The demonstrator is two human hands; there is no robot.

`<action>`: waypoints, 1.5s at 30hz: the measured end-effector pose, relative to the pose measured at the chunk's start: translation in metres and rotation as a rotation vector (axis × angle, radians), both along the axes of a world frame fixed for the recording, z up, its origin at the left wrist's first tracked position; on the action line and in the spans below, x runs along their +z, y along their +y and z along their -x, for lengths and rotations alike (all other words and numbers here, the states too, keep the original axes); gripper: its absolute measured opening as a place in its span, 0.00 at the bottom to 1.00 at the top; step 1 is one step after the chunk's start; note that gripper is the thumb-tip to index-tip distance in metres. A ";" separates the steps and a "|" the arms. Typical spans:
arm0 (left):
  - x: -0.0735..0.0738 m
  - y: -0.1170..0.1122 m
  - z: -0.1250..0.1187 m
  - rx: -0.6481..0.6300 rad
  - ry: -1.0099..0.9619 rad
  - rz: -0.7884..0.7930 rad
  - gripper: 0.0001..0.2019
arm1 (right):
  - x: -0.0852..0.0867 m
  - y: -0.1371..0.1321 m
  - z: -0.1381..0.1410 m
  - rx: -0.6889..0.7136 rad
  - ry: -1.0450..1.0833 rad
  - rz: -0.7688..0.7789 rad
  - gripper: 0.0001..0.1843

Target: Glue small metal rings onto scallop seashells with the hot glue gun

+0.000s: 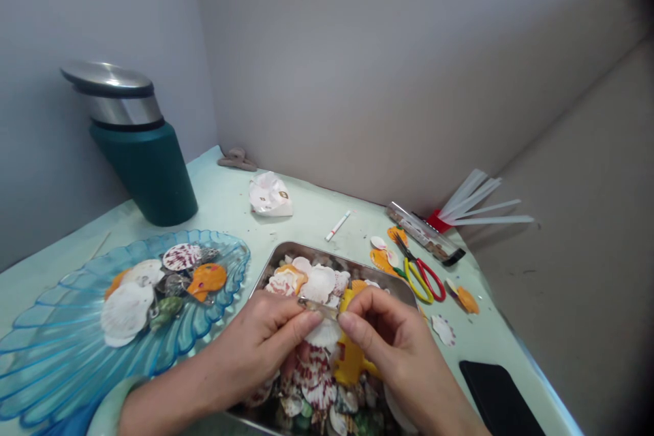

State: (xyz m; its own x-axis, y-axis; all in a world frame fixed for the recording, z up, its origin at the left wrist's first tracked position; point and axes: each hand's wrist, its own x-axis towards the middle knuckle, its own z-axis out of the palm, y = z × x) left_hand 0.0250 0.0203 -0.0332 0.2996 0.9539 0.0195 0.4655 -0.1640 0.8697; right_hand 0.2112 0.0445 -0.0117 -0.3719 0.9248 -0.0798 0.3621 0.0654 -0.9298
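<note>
My left hand point(268, 330) pinches a small, thin, partly see-through piece point(323, 308) with a dark end, too blurred to name more closely. The thumb and fingertips of my right hand point(391, 334) close on its other end. Both hands are over a metal tray point(293, 246) filled with seashells, among them a white scallop shell point(320, 283) and a purple-streaked one point(315, 375). A yellow glue gun point(349, 362) lies on the shells, partly covered by my right hand.
A blue scalloped glass dish point(61, 334) with shells stands left, before a green tumbler point(148, 170). Rightward lie scissors point(422, 279) with red and yellow handles, loose shells point(466, 300), a clear tube point(422, 231), white sticks point(475, 201) and a black phone point(501, 395).
</note>
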 end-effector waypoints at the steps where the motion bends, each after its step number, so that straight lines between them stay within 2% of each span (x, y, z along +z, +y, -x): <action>1: -0.001 0.000 0.000 0.010 -0.021 0.043 0.25 | -0.002 0.000 0.000 -0.001 -0.025 -0.038 0.13; 3: -0.002 -0.001 0.000 0.040 -0.053 0.111 0.25 | -0.006 0.000 -0.001 -0.001 -0.079 -0.176 0.08; 5: -0.002 -0.001 -0.001 0.074 -0.040 0.112 0.24 | -0.009 -0.001 -0.002 0.010 -0.109 -0.345 0.04; 9: -0.001 -0.002 -0.004 0.071 0.089 -0.033 0.23 | -0.014 -0.003 -0.002 0.082 -0.105 -0.597 0.07; 14: 0.000 -0.003 -0.006 0.035 0.129 -0.126 0.22 | -0.015 -0.005 -0.001 0.124 -0.143 -0.760 0.08; 17: 0.002 -0.004 -0.004 0.000 0.082 -0.087 0.21 | -0.015 -0.006 0.000 0.120 -0.147 -0.792 0.09; 23: 0.001 -0.005 -0.001 -0.048 -0.051 0.135 0.20 | -0.018 -0.003 0.001 0.096 -0.204 -0.865 0.08; 28: -0.003 -0.005 -0.002 -0.042 -0.066 0.152 0.21 | -0.016 -0.005 0.001 0.104 -0.243 -0.902 0.11; 37: -0.002 -0.004 -0.001 -0.069 -0.118 0.218 0.22 | -0.011 -0.008 0.004 0.139 -0.245 -0.975 0.09; 41: -0.002 -0.005 0.000 -0.088 -0.146 0.267 0.21 | -0.012 -0.007 0.003 0.165 -0.248 -0.945 0.08; 45: -0.002 -0.005 0.000 -0.074 -0.151 0.255 0.21 | -0.014 -0.007 0.002 0.163 -0.214 -0.844 0.07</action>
State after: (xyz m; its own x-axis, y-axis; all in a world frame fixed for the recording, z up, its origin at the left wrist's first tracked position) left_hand 0.0248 0.0158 -0.0354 0.3800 0.9097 -0.1677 0.3224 0.0396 0.9458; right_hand 0.2095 0.0380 -0.0254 -0.5596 0.6436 0.5221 0.4494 0.7650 -0.4613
